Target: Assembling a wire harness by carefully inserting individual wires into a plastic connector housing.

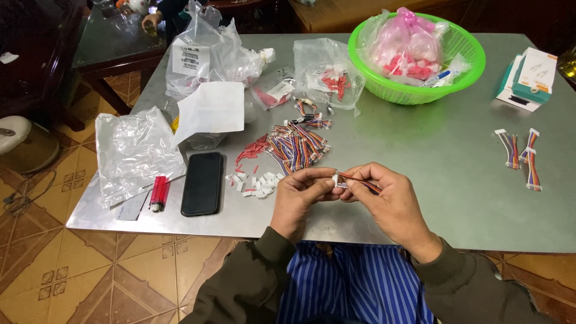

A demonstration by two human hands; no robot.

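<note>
My left hand [300,195] and my right hand [387,201] meet over the near edge of the grey metal table [444,156]. Between their fingertips they pinch a short multicoloured wire harness [354,180]. Its small white connector [337,178] sits at the left fingertips, and the wires run right under my right thumb. Just beyond my left hand lie a heap of loose white connectors [257,183] and a pile of coloured wire harnesses [297,144], with small red pieces [249,153] beside them.
A black phone [202,183] and red lighter [158,193] lie left, by clear plastic bags [135,150]. More bags [327,69] stand at the back. A green basket [462,75] holds pink bags. Three harnesses [521,156] and a white-teal box [531,78] lie right. Another person's hand [151,23] shows far back.
</note>
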